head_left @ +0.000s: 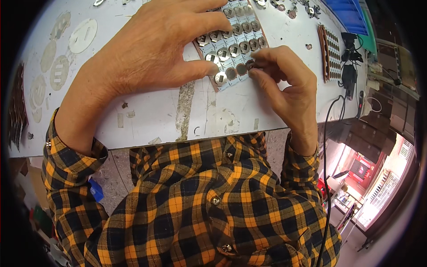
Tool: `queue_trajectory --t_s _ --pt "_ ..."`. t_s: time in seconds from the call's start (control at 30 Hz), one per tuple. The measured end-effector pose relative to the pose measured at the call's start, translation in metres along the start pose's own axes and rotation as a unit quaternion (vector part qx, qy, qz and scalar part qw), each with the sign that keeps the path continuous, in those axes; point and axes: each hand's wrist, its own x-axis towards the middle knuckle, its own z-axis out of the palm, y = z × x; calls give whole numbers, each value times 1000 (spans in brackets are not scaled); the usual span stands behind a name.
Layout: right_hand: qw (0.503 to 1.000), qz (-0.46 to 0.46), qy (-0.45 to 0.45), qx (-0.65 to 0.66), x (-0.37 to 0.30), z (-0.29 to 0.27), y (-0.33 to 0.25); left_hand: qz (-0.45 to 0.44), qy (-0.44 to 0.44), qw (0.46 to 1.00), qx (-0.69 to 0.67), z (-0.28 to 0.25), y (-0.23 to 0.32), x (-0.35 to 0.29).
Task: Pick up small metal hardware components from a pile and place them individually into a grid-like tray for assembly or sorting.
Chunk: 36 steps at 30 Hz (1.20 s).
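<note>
A brown tray [212, 81] with rows of round holes lies on the white worktable [155, 111]; most holes hold small silver metal discs [223, 54]. My left hand [151, 44] lies flat over the tray's left part, thumb touching its near edge. My right hand [280, 73] pinches a small metal piece [250, 65] between thumb and forefinger at the tray's near right corner, over one of the holes.
A second brown tray [329, 52] stands on edge at the right. Loose metal parts [291, 11] lie at the far edge. Round white plates [82, 35] sit at the left. Black cables [349, 66] hang off the right edge. A blue bin [351, 15] is at top right.
</note>
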Motion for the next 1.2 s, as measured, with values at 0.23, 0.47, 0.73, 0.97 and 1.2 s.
queue_trajectory --t_s 0.23,0.47,0.73,0.97,1.2 --pt "984 123 -3 126 -6 1 -19 -322 -343 882 -25 -41 36 72" --pt "980 118 -13 157 -10 15 -14 -194 -193 961 -30 -27 29 53" --pt "992 107 3 72 -9 19 -19 -57 -37 998 -15 -2 10 5" --pt "994 40 -32 95 -4 11 -4 -338 -342 875 -56 -40 35 75" --pt "994 20 -52 92 6 3 -7 -347 -295 889 41 -33 49 62"
